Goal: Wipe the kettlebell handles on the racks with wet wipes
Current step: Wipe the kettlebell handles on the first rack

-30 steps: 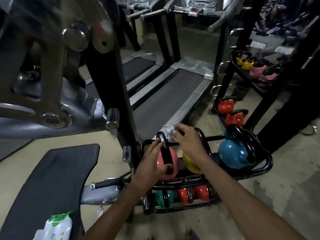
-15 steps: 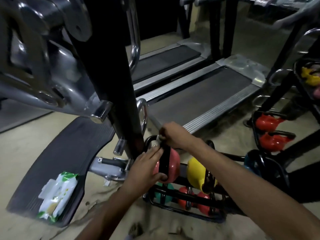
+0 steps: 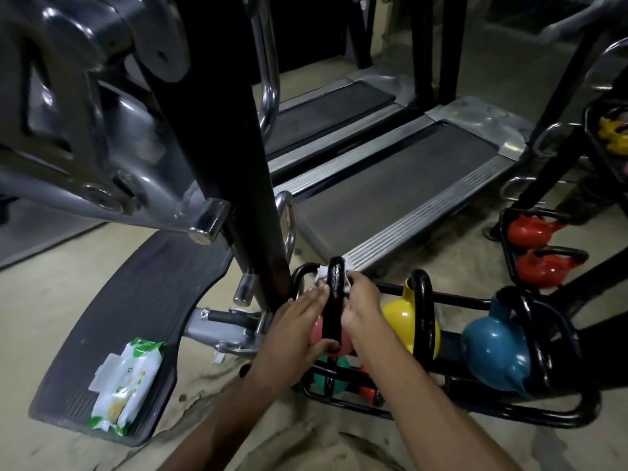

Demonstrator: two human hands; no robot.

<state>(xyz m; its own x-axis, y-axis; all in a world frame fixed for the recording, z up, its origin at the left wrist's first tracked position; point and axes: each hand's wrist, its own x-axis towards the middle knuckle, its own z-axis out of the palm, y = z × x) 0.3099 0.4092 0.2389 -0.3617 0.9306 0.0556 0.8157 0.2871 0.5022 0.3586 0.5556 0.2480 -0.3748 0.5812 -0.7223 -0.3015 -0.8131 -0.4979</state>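
A pink kettlebell (image 3: 318, 329) with a black handle (image 3: 333, 294) sits at the left end of a low black rack (image 3: 475, 411). My left hand (image 3: 299, 326) grips the pink kettlebell's body and the foot of its handle. My right hand (image 3: 362, 302) presses a crumpled white wet wipe (image 3: 321, 271) against the upper part of the handle. A yellow kettlebell (image 3: 404, 316) and a blue kettlebell (image 3: 492, 355) stand to the right on the same rack. Smaller teal and red kettlebells sit on the tier below.
A green and white wet wipe pack (image 3: 124, 382) lies on a black ribbed footplate (image 3: 136, 307) at the left. A black machine post (image 3: 244, 158) rises just left of the rack. Treadmills (image 3: 401, 185) lie behind. A second rack with red kettlebells (image 3: 533, 229) stands at the right.
The view has moved closer and lower. My right hand has slid the wipe from the top of the handle down its right side, and my left hand has stayed on the pink kettlebell.
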